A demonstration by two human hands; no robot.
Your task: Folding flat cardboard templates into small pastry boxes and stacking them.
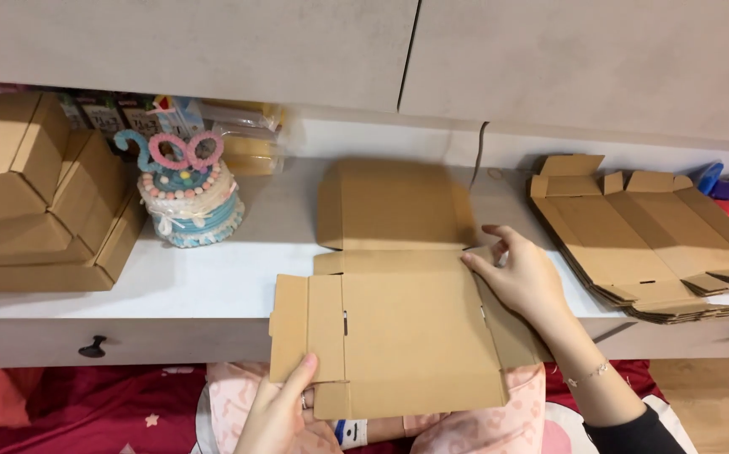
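A white counter (pixel 213 277) with dark drawer knobs is seen beneath pale cabinet doors; red patterned fabric lies below. A flat cardboard box blank (pixel 398 319) is held over the counter edge, its long axis running away from the person, its far lid panel raised. The left hand (pixel 284 412) fingers are pinched on the near-left flap. The right hand (pixel 524 277) fingers are pressed on the right side flap. Right of these fingers a stack of flat blanks (pixel 650 244) lies; folded boxes (pixel 36 193) and a crocheted cake (pixel 188 193) stand far left.
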